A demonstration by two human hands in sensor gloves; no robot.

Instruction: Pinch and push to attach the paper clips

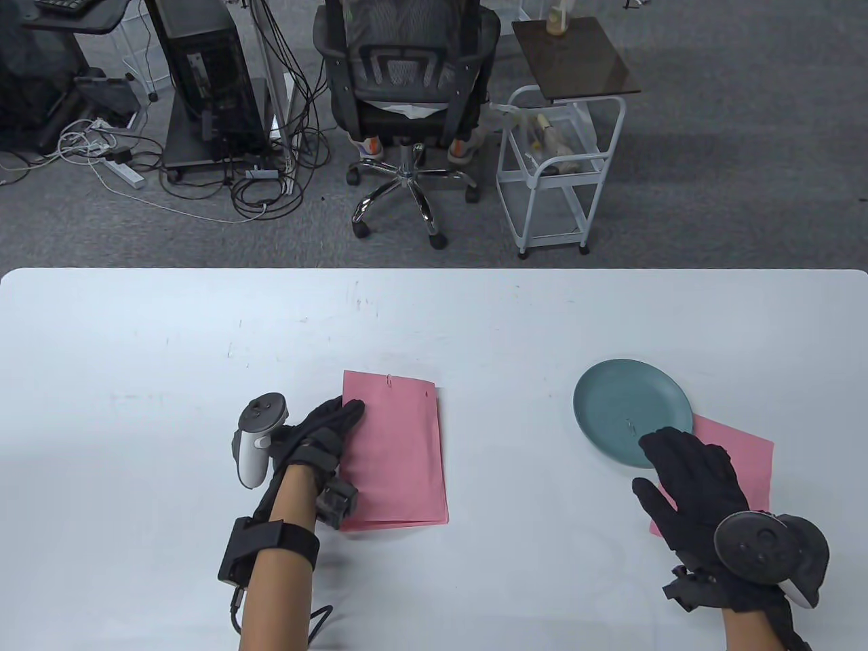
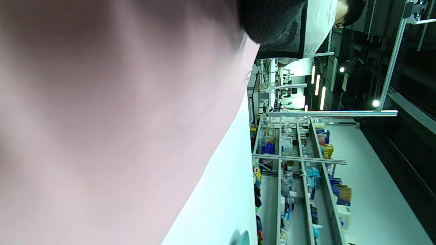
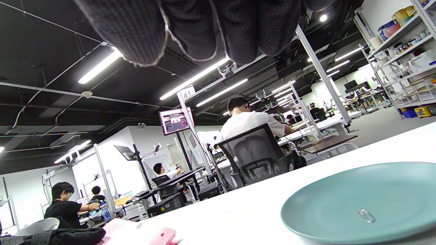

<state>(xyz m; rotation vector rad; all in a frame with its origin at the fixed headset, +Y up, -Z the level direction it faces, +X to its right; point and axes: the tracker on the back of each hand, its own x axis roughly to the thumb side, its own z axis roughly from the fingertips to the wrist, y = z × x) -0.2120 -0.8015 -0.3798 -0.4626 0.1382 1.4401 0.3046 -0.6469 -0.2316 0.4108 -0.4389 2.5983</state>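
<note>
Two clips (image 1: 390,381) seemingly already fastened on the pink sheets (image 1: 400,461). Left hand (image 1: 325,434), grip flat, steadies them. Right hand (image 1: 685,475), grip spread, reaches for the remaining clip (image 3: 366,215) in the plate (image 1: 610,386).

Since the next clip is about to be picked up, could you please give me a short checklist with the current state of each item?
1. Paper clip available in teal plate: ok.
2. Right hand free, over the plate's near edge: ok.
3. Left hand resting on pink paper stack: ok.
4. Stack's top edge already carries a clip: ok.
5. Second pink sheet lying flat: cannot tell, partly hidden under plate and hand.
</note>
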